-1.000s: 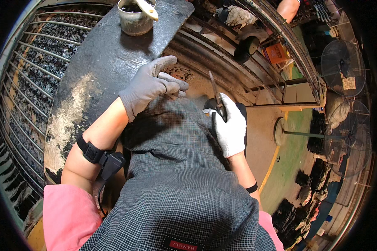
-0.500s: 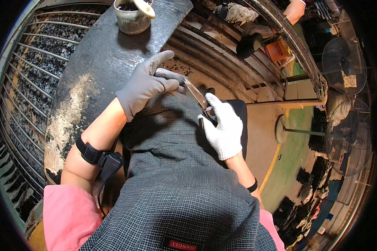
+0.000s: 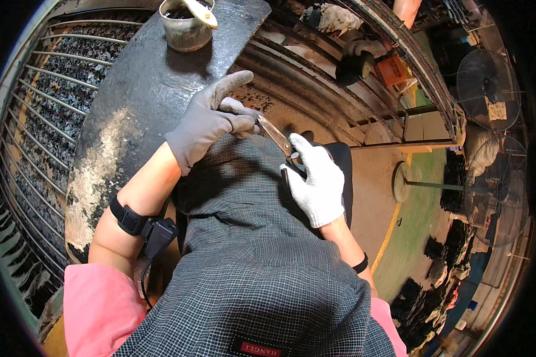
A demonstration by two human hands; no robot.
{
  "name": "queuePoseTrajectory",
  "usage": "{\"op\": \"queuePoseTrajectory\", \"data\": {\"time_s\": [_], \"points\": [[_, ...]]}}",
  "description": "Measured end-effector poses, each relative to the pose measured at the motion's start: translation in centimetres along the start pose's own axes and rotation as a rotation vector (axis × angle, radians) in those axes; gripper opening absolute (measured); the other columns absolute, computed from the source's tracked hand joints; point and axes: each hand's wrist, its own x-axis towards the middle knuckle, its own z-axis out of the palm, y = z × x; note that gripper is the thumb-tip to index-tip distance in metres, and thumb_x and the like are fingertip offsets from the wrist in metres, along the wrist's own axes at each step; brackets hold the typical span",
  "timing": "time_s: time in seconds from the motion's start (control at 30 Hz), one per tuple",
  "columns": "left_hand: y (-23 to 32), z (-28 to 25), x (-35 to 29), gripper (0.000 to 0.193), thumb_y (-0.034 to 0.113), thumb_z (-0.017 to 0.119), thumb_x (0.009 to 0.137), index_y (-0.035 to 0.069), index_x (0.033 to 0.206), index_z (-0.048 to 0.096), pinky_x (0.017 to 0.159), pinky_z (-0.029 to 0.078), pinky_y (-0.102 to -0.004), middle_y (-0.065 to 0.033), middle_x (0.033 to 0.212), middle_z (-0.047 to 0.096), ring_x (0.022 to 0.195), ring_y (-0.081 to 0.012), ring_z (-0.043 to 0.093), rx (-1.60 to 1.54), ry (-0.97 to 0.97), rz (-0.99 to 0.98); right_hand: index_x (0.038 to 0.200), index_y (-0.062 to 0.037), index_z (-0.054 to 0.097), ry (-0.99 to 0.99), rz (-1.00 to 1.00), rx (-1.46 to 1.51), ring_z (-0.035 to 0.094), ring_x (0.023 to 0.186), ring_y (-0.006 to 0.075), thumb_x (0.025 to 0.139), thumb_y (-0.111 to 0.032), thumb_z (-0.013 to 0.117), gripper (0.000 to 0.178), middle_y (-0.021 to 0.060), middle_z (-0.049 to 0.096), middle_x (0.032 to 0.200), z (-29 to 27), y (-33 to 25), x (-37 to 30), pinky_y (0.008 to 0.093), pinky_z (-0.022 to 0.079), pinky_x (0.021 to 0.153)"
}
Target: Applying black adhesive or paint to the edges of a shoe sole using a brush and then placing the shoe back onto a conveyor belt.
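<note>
My right hand (image 3: 317, 184), in a white knit glove, grips a pair of scissors (image 3: 276, 135) by the handles. The blades point up and left, their tips at the fingertips of my left hand (image 3: 205, 119). That hand wears a grey glove. One of its digits sticks out to the right, while the others are bent together in a pinch. Whatever lies between those fingertips is too small and dark to name. Both hands are above my lap, over a dark checked apron (image 3: 250, 232).
At my left stands a worn dark table (image 3: 137, 95) bearing a metal pot (image 3: 187, 34) with dark contents and a pale-handled tool (image 3: 201, 13). Beyond it is a barred rack (image 3: 59, 71). A metal frame (image 3: 399, 59), another person's arm (image 3: 406, 11) and fans (image 3: 488, 83) are on the right.
Both hands stay nearly in place; the scissor tips shift slightly left at my left fingertips. At the upper right, the other person's arm has moved up and left.
</note>
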Motion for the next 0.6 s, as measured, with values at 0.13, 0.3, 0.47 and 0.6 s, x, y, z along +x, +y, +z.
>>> {"op": "queuePoseTrajectory", "data": {"time_s": [0.13, 0.3, 0.47, 0.6], "points": [[-0.1, 0.1, 0.0, 0.083, -0.012, 0.071, 0.083, 0.001, 0.158, 0.037, 0.077, 0.059, -0.0276, -0.0129, 0.097, 0.074, 0.086, -0.0174, 0.073, -0.003, -0.012, 0.021, 0.134, -0.01, 0.067, -0.025, 0.037, 0.019, 0.07, 0.088, 0.0258, 0.079, -0.012, 0.083, 0.057, 0.0105, 0.071, 0.099, -0.2, -0.3, -0.1, 0.0347, 0.058, 0.08], [-0.3, -0.2, 0.1, 0.084, -0.014, 0.071, 0.082, 0.001, 0.158, 0.038, 0.077, 0.06, -0.0276, -0.0116, 0.095, 0.074, 0.086, -0.0184, 0.074, 0.022, -0.023, 0.037, 0.133, -0.01, 0.066, -0.056, 0.101, 0.105, 0.071, 0.088, 0.0275, 0.084, -0.022, 0.081, 0.052, 0.0121, 0.071, 0.099, 0.2, -0.7, -0.4, 0.0359, 0.057, 0.077], [-0.2, -0.2, 0.1, 0.084, -0.012, 0.072, 0.082, 0.0, 0.158, 0.038, 0.077, 0.061, -0.0283, -0.0144, 0.097, 0.075, 0.086, -0.0202, 0.075, 0.001, -0.048, 0.008, 0.133, -0.0052, 0.065, -0.047, 0.277, 0.195, 0.071, 0.104, 0.0344, 0.088, -0.023, 0.078, 0.051, 0.0186, 0.072, 0.116, 0.5, -0.3, -0.2, 0.039, 0.056, 0.091], [-0.4, -0.5, 0.2, 0.083, -0.01, 0.072, 0.084, -0.003, 0.158, 0.034, 0.076, 0.061, -0.0286, -0.018, 0.098, 0.076, 0.085, -0.0215, 0.076, -0.021, -0.005, -0.017, 0.133, -0.0051, 0.065, -0.033, 0.383, 0.208, 0.072, 0.099, 0.0329, 0.087, -0.021, 0.079, 0.051, 0.0177, 0.072, 0.113, -0.1, 1.1, -0.3, 0.0381, 0.057, 0.089]]}}
